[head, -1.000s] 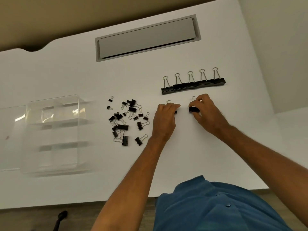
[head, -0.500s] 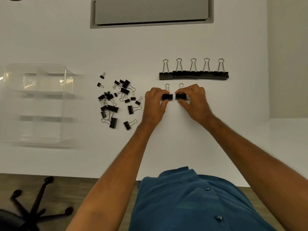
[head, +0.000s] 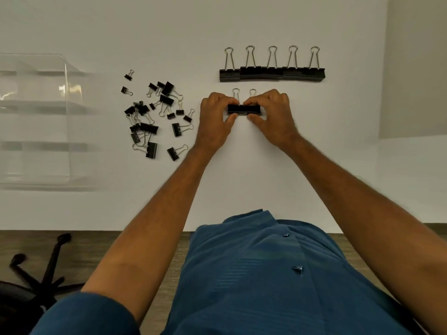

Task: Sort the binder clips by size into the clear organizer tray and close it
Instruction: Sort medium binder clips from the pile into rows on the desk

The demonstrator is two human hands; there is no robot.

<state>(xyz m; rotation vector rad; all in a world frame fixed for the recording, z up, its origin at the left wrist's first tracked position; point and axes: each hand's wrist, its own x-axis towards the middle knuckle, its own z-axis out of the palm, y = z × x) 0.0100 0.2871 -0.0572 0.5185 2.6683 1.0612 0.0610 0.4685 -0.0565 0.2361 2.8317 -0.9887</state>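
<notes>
Pinching two medium binder clips (head: pixel 243 109) side by side on the white counter (head: pixel 242 177), both hands sit close together a little right of the middle. The left hand (head: pixel 216 122) has its fingers (head: pixel 229 102) clamped on the left clip, thumb on the near side; the right hand (head: pixel 273 117) has its fingers (head: pixel 254 102) clamped on the right clip in the same way. The two black clip bodies touch end to end, and their wire handles stand up on the far side, just beyond the knuckles.

Farther away, a row of five large binder clips (head: pixel 272 73) lies in a neat line — bodies touching, wire loops pointing to the far side. The row is near the hands but apart from them.

To the left of the hands lies a loose pile of mixed clips (head: pixel 154 117), small and medium ones jumbled together, some overlapping, with two small ones lying apart at its far left edge.

At the far left stands the clear organizer tray (head: pixel 67 122), cut off by the picture's edge and blurred; its dividers show as pale bands — whether anything lies inside its compartments cannot be told.

At the near edge, a blue buttoned shirt (head: pixel 261 274) fills the bottom of the view, and a black chair base (head: pixel 41 274) shows on the wooden floor at the lower left.
</notes>
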